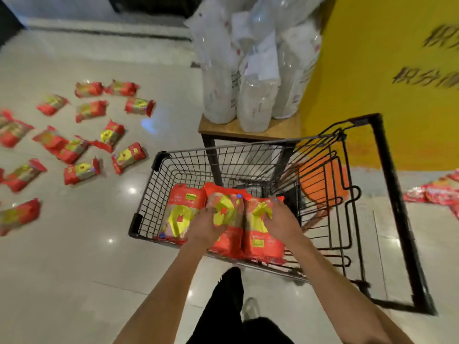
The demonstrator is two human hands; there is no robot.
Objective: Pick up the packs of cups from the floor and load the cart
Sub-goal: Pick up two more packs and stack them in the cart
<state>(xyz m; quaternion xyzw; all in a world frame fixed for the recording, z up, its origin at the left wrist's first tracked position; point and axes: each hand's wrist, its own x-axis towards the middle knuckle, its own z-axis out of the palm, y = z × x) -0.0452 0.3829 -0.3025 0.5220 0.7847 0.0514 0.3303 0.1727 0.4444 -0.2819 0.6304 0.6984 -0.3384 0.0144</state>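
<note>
A black wire cart (159,184) stands in front of me with three red-and-yellow packs of cups side by side in its basket. My left hand (207,225) lies on the middle pack (229,234), fingers curled over its top. My right hand (279,220) grips the right pack (260,240). The left pack (180,214) lies untouched beside them. Several more red packs (82,170) are scattered over the tiled floor to the left.
A small wooden table (250,132) behind the cart carries tall clear bags of white cups (255,95). A yellow wall (372,83) stands to the right. More red packs (437,192) lie on the floor at the far right. My legs are below the cart.
</note>
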